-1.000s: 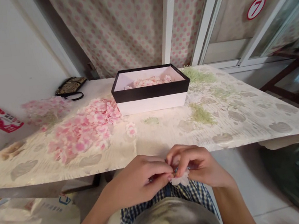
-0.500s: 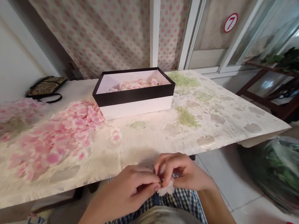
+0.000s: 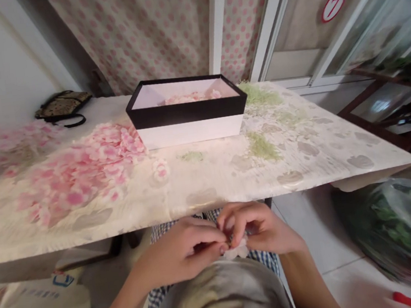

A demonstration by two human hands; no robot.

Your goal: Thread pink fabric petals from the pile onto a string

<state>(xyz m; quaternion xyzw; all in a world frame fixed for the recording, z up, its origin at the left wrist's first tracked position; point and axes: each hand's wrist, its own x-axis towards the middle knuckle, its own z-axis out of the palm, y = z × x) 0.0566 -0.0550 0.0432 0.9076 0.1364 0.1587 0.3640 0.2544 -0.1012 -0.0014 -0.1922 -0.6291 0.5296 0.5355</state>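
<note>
Over my lap, just in front of the table edge, both hands meet around a small white flower (image 3: pixel 237 251). My left hand (image 3: pixel 189 248) is closed, its thumb and forefinger pinching at the flower's base. My right hand (image 3: pixel 260 229) is closed too, with thumb and fingertips pressed on the same spot. The petals hang down below the fingers; the exact grip point is partly hidden. Beyond the hands, a white box with a black rim (image 3: pixel 191 131) stands on the table, holding pale pink flowers (image 3: pixel 193 97).
Loose pink blossoms (image 3: pixel 80 172) are heaped left of the box, and a single pink-white blossom (image 3: pixel 161 170) lies in front. Green sprigs (image 3: pixel 263 147) lie to the right. A black-trimmed pouch (image 3: pixel 63 106) sits at the back left. Bagged greenery (image 3: pixel 404 219) stands on the floor at right.
The view has tilted down slightly, so the table and box appear higher. Both hands keep their pinch on the white flower, with only small finger shifts.
</note>
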